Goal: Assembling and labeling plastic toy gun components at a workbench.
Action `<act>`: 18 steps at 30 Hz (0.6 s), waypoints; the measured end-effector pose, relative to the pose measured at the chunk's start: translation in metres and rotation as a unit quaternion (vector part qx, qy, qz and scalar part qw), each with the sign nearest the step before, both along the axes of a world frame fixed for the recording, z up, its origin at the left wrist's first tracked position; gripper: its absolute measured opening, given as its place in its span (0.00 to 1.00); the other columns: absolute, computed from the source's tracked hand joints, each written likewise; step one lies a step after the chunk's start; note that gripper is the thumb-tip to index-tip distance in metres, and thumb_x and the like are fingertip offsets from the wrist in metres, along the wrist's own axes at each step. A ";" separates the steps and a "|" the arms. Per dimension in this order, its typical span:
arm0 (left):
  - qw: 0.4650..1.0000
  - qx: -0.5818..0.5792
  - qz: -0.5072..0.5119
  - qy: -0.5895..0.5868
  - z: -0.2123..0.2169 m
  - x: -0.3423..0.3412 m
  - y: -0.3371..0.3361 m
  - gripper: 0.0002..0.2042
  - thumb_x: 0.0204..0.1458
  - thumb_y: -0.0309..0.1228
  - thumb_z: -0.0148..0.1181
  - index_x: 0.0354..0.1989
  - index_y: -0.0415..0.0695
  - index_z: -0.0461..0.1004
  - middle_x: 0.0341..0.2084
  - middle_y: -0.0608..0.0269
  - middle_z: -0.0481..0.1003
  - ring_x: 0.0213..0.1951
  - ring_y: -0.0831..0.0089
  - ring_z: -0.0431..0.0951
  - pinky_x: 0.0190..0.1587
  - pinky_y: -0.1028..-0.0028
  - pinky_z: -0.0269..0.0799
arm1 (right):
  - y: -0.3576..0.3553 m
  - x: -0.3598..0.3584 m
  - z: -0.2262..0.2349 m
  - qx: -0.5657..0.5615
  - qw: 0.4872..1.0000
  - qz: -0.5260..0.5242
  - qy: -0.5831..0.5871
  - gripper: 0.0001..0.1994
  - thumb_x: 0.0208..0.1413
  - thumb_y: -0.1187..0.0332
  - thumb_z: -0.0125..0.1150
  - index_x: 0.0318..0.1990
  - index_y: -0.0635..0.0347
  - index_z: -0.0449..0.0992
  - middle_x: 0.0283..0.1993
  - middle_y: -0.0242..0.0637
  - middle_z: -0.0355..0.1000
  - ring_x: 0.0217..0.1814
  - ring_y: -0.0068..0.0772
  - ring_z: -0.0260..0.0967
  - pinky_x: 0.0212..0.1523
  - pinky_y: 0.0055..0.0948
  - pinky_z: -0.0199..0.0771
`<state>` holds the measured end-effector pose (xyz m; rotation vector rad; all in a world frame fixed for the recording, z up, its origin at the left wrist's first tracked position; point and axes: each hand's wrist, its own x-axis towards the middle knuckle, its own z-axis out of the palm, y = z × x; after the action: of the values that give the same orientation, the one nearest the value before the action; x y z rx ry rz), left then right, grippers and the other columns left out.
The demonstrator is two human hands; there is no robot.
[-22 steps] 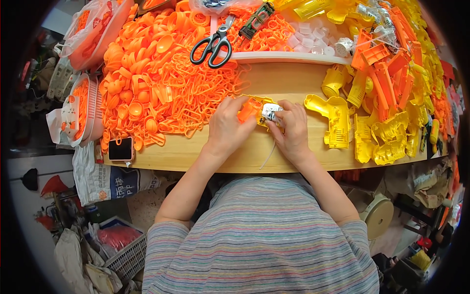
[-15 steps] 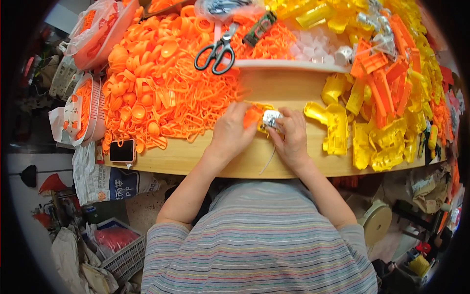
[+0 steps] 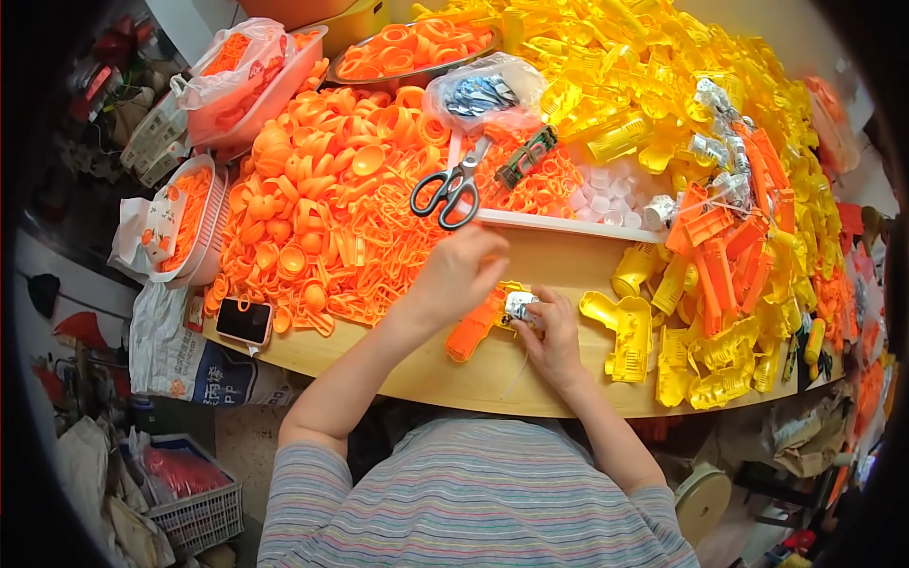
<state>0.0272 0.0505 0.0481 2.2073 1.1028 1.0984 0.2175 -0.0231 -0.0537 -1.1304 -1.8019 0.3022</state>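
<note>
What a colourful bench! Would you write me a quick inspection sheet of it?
Surface: wooden table, bare only in front of the hands.
Job's things: orange toy piece and small silvery part under the hands.
Clutter: orange parts heap, yellow shells, scissors, phone.
Grip: left hand above the toy piece; right hand holds the silvery part.
Cables: nothing seen.
Surroundings: plastic crate, sacks on the floor.

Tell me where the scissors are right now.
In the head view the scissors lie on the heap of orange plastic parts, above the left hand, just below a clear bag of small metal parts and left of a dark green clip-like piece.
</note>
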 end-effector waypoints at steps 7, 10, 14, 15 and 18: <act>0.990 0.137 -0.008 0.006 0.004 0.068 0.090 0.03 0.50 0.25 0.62 0.30 0.38 0.77 0.27 0.55 0.75 0.28 0.61 0.77 0.32 0.65 0.73 | 0.003 0.000 0.003 0.002 1.000 0.006 -0.008 0.21 0.41 0.76 0.71 0.42 0.60 0.66 0.52 0.51 0.68 0.53 0.56 0.67 0.53 0.46 0.68; 0.974 0.207 -0.008 0.090 0.000 0.101 0.115 0.04 0.50 0.27 0.60 0.30 0.41 0.78 0.30 0.53 0.76 0.32 0.56 0.79 0.34 0.61 0.75 | 0.002 0.001 0.002 0.002 1.000 0.001 -0.012 0.22 0.40 0.77 0.72 0.42 0.60 0.66 0.52 0.51 0.68 0.52 0.56 0.67 0.52 0.45 0.68; 0.945 0.099 0.026 0.310 0.006 0.133 0.129 0.07 0.48 0.25 0.59 0.34 0.40 0.80 0.35 0.49 0.75 0.38 0.55 0.80 0.39 0.61 0.78 | 0.002 0.000 0.000 0.001 1.000 -0.002 -0.018 0.22 0.40 0.77 0.72 0.42 0.60 0.67 0.52 0.51 0.68 0.53 0.54 0.67 0.52 0.44 0.69; 0.934 0.058 0.034 0.351 0.009 0.137 0.131 0.09 0.46 0.24 0.59 0.36 0.38 0.80 0.39 0.48 0.75 0.41 0.54 0.81 0.42 0.61 0.79 | 0.002 0.000 0.000 0.001 1.000 -0.002 -0.018 0.22 0.40 0.77 0.72 0.42 0.60 0.67 0.52 0.51 0.68 0.53 0.54 0.67 0.52 0.44 0.69; 0.935 0.019 0.053 0.350 0.016 0.149 0.132 0.09 0.47 0.25 0.59 0.36 0.37 0.80 0.41 0.46 0.76 0.41 0.54 0.81 0.43 0.62 0.78 | 0.002 0.001 -0.001 -0.002 1.000 -0.010 -0.019 0.21 0.40 0.76 0.72 0.41 0.60 0.67 0.52 0.51 0.68 0.53 0.54 0.67 0.52 0.44 0.69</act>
<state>0.1763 0.1829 0.0638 2.6770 1.4938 0.3432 0.2188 -0.0207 -0.0550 -1.1624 -1.8222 0.2741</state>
